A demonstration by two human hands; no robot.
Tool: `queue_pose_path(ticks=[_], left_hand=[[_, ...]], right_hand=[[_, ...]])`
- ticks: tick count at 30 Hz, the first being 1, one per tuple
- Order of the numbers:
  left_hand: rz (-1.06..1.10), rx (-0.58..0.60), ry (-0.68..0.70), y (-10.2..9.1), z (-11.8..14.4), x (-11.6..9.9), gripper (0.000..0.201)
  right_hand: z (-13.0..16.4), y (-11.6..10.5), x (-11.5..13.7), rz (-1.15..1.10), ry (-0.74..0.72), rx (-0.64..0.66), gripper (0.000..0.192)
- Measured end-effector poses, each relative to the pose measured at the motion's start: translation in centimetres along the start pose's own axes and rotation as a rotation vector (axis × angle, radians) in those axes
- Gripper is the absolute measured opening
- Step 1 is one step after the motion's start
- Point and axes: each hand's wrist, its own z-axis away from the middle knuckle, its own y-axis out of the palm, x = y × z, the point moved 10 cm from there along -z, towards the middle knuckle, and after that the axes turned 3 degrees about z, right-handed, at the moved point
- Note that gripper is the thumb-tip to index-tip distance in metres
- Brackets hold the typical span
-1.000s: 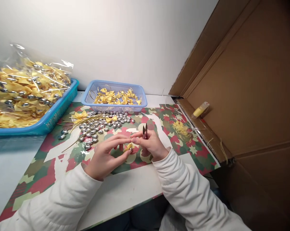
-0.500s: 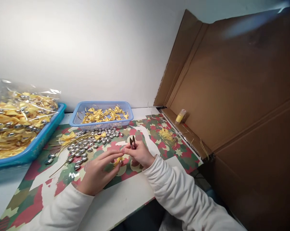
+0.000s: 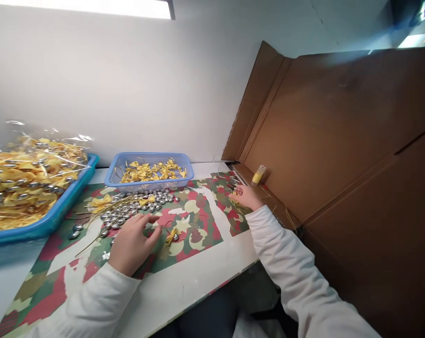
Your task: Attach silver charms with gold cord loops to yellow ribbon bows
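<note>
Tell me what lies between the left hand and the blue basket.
In the head view, silver beads and gold strands lie between the left hand and the blue basket.

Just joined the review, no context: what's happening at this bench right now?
A person in white sleeves sits at a table covered with a camouflage-print sheet. The left hand rests on the sheet beside a small yellow bow, just short of a scatter of silver beads. The right hand reaches over a pile of yellow thread scraps near a small glue bottle by the cardboard box. A blue basket and a teal tray hold more yellow bows.
</note>
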Motion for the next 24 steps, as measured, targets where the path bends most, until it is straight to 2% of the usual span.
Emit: queue_pose_path(ticks=[4,8,15,18,20,24], left_hand=[[-0.020,0.058,-0.036,0.7,0.1,0.1,0.029],[-0.011,0.098,-0.023,1.1,0.2,-0.4,0.029],[0.034,0.106,-0.044,1.3,0.5,-0.7,0.025],[0.065,0.094,-0.076,1.2,0.6,-0.6,0.020],[0.094,0.082,-0.100,1.2,0.7,-0.5,0.016],[0.187,0.028,-0.178,0.7,0.8,0.4,0.018]], right_hand=[[1.0,3.8,2.8,0.165,-0.040,0.070,0.017],[2.2,7.0,6.0,0.240,-0.149,0.076,0.021],[4.4,8.4,10.4,0.200,-0.366,0.096,0.014],[6.7,9.9,13.6,0.121,-0.488,0.212,0.021],[8.6,11.7,15.6,0.035,-0.566,0.358,0.030],[10.7,13.4,17.8,-0.135,-0.740,0.468,0.021]])
